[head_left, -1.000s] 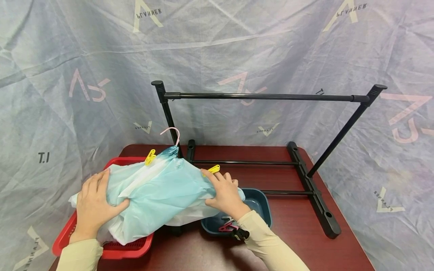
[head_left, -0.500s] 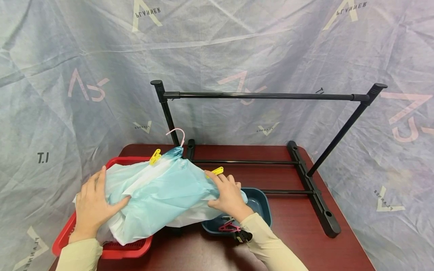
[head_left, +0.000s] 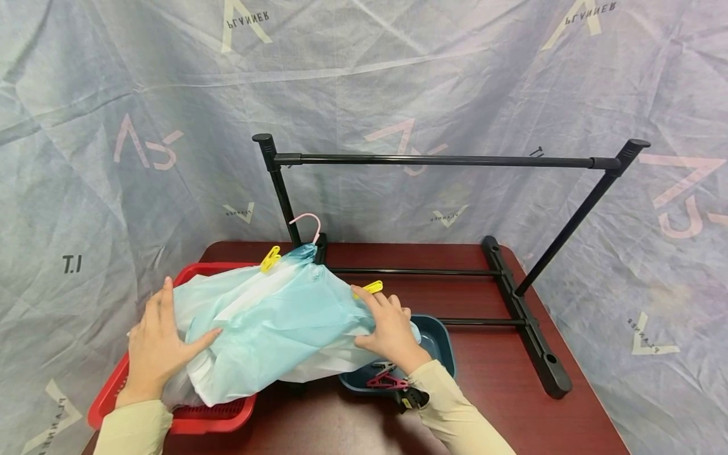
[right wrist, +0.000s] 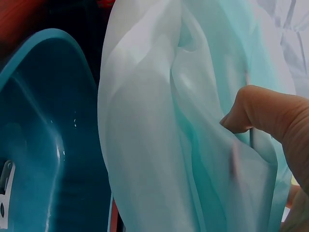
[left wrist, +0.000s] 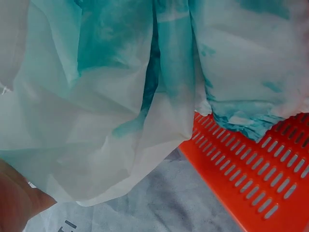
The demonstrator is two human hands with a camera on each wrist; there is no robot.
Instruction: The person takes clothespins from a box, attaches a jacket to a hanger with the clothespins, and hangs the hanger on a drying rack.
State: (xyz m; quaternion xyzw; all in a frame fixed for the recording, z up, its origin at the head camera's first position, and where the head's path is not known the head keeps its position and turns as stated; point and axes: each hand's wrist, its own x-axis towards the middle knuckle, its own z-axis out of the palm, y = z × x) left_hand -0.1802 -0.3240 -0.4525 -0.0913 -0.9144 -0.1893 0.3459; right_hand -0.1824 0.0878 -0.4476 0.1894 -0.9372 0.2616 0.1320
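Note:
A thin, light blue and white garment (head_left: 284, 322) lies bunched over a hanger (head_left: 316, 222) whose pink hook sticks up at the top. Two yellow clothespins (head_left: 270, 259) are clipped along its upper edge. My right hand (head_left: 389, 328) pinches the garment's right side, close to one clothespin; in the right wrist view its thumb (right wrist: 256, 108) presses into the folds. At the garment's left end, my left hand (head_left: 156, 344) has straight fingers and a spread thumb against the cloth. Fabric hides most of the hanger.
Under the garment's left part stands a red slotted basket (head_left: 222, 426) with more cloth inside. A dark blue bin (head_left: 440, 347) with several clothespins (head_left: 387, 380) sits below my right wrist. Behind rises a black clothes rack (head_left: 432, 160) on the red-brown table (head_left: 478, 385).
The garment, with hanger and clothespins, has shifted a little to the right together with my right hand. My left hand has stayed almost in place.

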